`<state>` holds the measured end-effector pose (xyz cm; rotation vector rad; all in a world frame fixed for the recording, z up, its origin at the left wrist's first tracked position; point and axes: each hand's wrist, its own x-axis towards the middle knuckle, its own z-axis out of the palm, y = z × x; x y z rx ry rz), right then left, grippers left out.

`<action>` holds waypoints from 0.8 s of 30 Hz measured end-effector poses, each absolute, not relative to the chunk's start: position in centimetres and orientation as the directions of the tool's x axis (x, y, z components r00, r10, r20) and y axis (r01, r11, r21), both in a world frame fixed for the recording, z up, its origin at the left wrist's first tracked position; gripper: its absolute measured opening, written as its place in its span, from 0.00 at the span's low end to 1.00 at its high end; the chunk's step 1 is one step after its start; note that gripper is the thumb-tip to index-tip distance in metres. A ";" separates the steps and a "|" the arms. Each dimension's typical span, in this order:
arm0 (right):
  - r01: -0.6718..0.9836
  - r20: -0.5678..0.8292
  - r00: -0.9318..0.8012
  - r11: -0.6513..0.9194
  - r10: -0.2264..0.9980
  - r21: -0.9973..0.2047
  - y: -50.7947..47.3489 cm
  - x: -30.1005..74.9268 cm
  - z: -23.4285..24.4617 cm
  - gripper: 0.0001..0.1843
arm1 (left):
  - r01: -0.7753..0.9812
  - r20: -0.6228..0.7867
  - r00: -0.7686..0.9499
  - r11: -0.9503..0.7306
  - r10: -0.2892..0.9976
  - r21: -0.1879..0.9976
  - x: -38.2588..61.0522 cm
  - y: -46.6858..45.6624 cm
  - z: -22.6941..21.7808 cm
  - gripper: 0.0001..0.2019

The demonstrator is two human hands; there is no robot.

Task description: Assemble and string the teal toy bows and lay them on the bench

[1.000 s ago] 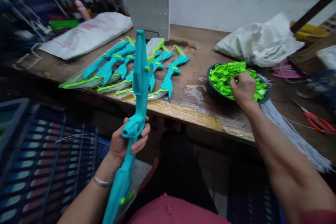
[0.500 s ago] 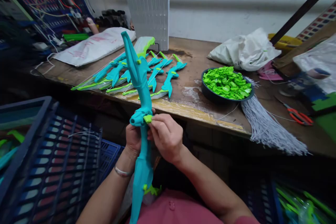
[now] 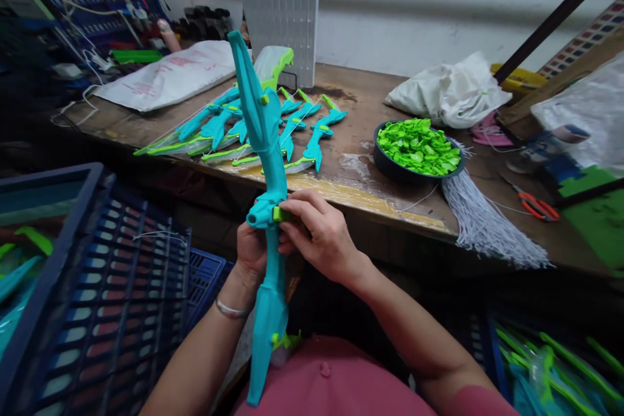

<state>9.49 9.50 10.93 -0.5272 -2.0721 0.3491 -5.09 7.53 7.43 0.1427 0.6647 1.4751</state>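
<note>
I hold a teal plastic toy bow [image 3: 267,143] upright in front of me, above my lap. My left hand [image 3: 252,248] is wrapped round its grip from behind. My right hand [image 3: 322,234] pinches a small green plastic piece [image 3: 281,214] against the side of the bow's middle. On the wooden table [image 3: 361,188] beyond lies a row of several teal and green bows [image 3: 273,133] in clear bags. A dark bowl [image 3: 390,172] heaped with green plastic pieces [image 3: 419,146] stands to their right.
A bundle of white strings [image 3: 487,227] fans out beside the bowl, with red scissors [image 3: 536,206] farther right. White bags [image 3: 170,75] [image 3: 448,94] and a white perforated block [image 3: 283,6] sit at the back. A dark blue crate [image 3: 97,299] stands at my left; more bows [image 3: 550,364] lie at lower right.
My right hand left the bowl, brought a green piece to the bow and now presses it against the middle. The bow has tilted slightly left and the view shifted.
</note>
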 end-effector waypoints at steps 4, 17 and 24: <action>0.225 0.741 -0.494 0.890 0.455 -0.397 9.8 9.8 11.2 0.08 | -0.872 -0.316 -0.009 0.147 0.949 0.468 -5.0 7.2 7.7 0.14; 0.025 0.775 -0.436 0.867 0.458 -0.498 9.9 10.1 10.0 0.09 | -0.873 -0.280 0.194 0.296 0.940 0.387 -4.9 7.4 8.0 0.26; 0.292 0.705 -0.625 0.938 0.334 -0.185 11.6 11.0 13.0 0.07 | -0.827 -0.295 0.157 0.288 0.943 0.482 -5.0 7.5 8.5 0.21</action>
